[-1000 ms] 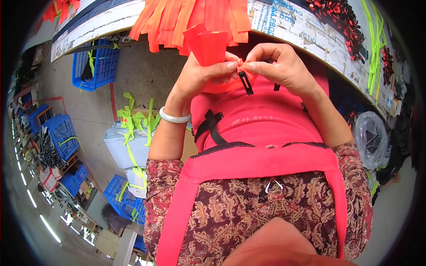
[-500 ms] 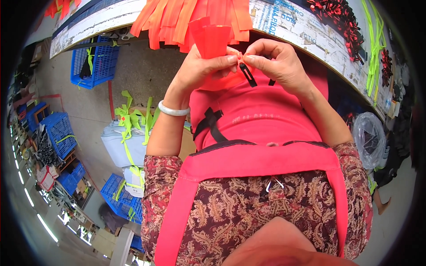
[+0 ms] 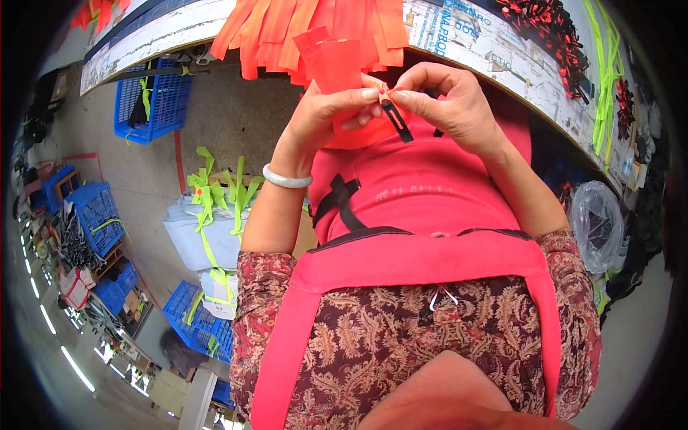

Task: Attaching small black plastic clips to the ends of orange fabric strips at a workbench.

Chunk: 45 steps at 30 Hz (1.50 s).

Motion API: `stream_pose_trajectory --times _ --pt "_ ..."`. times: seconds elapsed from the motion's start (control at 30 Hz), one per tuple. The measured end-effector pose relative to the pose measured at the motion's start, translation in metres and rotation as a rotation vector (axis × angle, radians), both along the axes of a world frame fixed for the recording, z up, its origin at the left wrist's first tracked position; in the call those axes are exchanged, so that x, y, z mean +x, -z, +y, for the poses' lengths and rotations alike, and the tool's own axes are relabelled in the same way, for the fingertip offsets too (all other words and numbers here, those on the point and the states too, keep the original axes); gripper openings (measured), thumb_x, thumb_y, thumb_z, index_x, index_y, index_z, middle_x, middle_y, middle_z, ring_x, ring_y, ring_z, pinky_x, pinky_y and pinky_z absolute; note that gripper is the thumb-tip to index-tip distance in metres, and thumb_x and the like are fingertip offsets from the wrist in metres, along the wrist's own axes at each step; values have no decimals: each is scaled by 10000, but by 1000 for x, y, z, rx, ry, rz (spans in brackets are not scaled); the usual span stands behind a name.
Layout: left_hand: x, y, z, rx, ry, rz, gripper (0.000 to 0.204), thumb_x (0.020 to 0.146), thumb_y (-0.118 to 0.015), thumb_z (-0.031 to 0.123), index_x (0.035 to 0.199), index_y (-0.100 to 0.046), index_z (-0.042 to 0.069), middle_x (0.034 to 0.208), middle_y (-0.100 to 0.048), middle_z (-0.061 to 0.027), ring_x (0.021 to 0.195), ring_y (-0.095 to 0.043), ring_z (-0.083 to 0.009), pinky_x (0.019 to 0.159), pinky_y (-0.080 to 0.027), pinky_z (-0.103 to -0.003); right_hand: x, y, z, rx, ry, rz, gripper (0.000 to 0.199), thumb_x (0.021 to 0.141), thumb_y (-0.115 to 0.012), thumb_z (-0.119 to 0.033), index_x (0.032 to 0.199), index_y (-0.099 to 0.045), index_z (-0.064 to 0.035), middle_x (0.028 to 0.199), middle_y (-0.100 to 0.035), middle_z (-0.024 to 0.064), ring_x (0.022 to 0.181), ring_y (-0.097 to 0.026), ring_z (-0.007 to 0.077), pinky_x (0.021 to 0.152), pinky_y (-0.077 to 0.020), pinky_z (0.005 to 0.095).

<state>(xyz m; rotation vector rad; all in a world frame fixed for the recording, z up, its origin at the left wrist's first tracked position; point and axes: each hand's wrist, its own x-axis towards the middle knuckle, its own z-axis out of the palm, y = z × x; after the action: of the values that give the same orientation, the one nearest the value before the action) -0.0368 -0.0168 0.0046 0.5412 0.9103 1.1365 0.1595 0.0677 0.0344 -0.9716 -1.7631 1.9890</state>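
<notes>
My left hand is closed around an orange-red fabric strip, whose wide ends stick up above the fingers. At the strip's narrow end hangs a slim black slotted piece, tilted down to the right. Thumb and fingertips of my right hand pinch the strip's end beside the top of that piece, close to my left thumb. A second small black piece shows partly under my right hand; the rest of it is hidden.
More orange strips overhang the edge of the worktable. Black-and-red pieces and yellow-green strips lie to the right. Blue baskets and a pale bundle tied in yellow-green stand on the floor at left.
The strip's upper ends have turned a little and the black slotted piece has shifted slightly left. My left wrist has moved slightly right; both hands keep their hold.
</notes>
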Motion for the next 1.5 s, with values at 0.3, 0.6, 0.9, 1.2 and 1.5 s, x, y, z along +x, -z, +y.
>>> stream_pose_trajectory --times 0.3,0.6,0.9,1.2,1.5 --pt "-4 -1 -2 -5 79 116 186 820 -666 128 949 -662 -6 724 -627 -64 524 -516 -79 433 -319 -185 2 -6 -1 -18 -57 -124 184 878 -677 -169 918 -665 11 773 -612 -18 682 -502 12 576 -396 163" --pt "-4 0 0 -19 52 94 146 829 -694 113 924 -673 3 681 -617 -35 493 -483 -61 413 -300 -200 0 5 -4 -211 3 -21 126 888 -666 -159 911 -636 -39 736 -552 -64 601 -425 -14 525 -314 147" --pt "1 0 4 4 -11 117 128 853 -692 113 920 -675 6 678 -619 -21 513 -503 -59 433 -338 -199 4 12 -2 -342 71 70 157 896 -664 -150 957 -659 -6 778 -611 -29 599 -458 -10 500 -342 150" --pt "18 -4 -9 211 -186 368 100 847 -687 36 943 -684 5 690 -616 3 579 -533 -50 500 -411 -204 -7 4 -18 109 152 137 143 875 -684 -113 970 -657 -10 891 -638 7 790 -577 52 689 -476 188" --pt "17 3 -11 395 -159 411 129 833 -619 -61 939 -678 -18 854 -621 -43 683 -561 -79 571 -444 -212 -8 -9 -20 661 36 119 178 803 -727 -52 958 -646 -16 833 -610 68 677 -555 125 601 -446 245"
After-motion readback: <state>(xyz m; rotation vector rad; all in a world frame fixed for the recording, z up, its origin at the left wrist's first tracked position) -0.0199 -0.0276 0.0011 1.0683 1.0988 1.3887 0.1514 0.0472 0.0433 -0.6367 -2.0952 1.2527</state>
